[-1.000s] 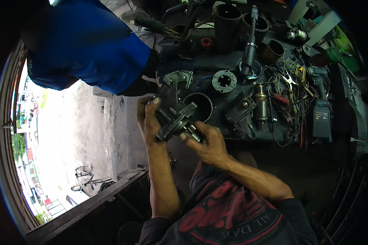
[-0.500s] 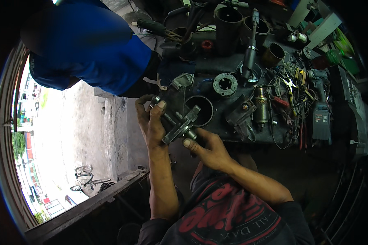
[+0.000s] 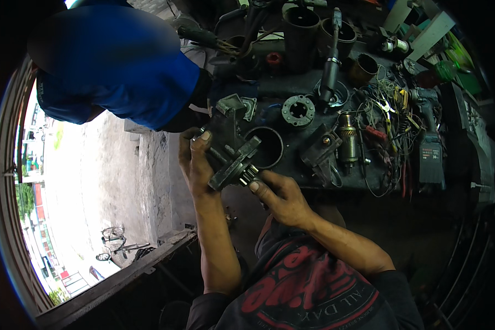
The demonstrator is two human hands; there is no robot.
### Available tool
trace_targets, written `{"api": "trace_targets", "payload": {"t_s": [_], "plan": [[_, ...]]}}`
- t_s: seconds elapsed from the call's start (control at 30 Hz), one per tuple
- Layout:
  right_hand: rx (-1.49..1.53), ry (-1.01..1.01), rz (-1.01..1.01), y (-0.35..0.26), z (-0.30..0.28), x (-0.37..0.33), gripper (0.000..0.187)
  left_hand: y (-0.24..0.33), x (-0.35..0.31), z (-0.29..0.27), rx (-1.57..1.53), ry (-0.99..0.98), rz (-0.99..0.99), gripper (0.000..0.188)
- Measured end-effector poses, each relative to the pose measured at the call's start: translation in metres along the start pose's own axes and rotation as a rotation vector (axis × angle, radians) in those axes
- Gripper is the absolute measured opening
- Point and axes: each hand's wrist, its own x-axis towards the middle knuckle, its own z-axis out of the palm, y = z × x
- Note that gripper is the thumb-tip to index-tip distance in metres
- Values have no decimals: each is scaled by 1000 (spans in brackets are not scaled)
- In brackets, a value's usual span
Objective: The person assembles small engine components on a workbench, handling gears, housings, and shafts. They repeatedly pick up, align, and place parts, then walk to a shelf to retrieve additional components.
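Note:
A dark metal starter motor drive housing (image 3: 235,163) is held tilted in front of me, with a shiny toothed pinion gear (image 3: 249,175) sticking out of its near right side. Wrapped round the housing's left end is my left hand (image 3: 198,168), its thumb lying on top. My right hand (image 3: 283,199) is closed at the pinion, thumb and fingertips touching the gear's end. Just beyond the housing, a hollow cylinder (image 3: 281,149) stands on the black workbench. Farther off lies a round metal piece (image 3: 298,111) with a toothed-looking centre opening.
On the bench (image 3: 291,179) lie a copper-banded armature (image 3: 348,144), a dark bracket (image 3: 321,149), a tangle of wires (image 3: 388,104), a cordless power tool (image 3: 430,140) and a long air ratchet (image 3: 331,71). A person in blue (image 3: 121,71) bends close by at left.
The housing has shifted slightly left and turned, so the pinion's teeth now show more plainly. The right fingertips now sit at the gear's end.

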Motion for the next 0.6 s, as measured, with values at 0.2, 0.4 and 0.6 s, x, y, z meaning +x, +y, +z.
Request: {"api": "trace_targets", "payload": {"t_s": [0.2,0.4,0.6], "plan": [[-10,2,48,1,-1,-6,38,-4,2,-3,141,-33,-3,38],[15,46,5,2,-2,-8,32,-5,-1,2,123,-32,-2,36],[-84,35,62,-4,-8,-13,30,-6,1,9,121,-36,25,39]]}}
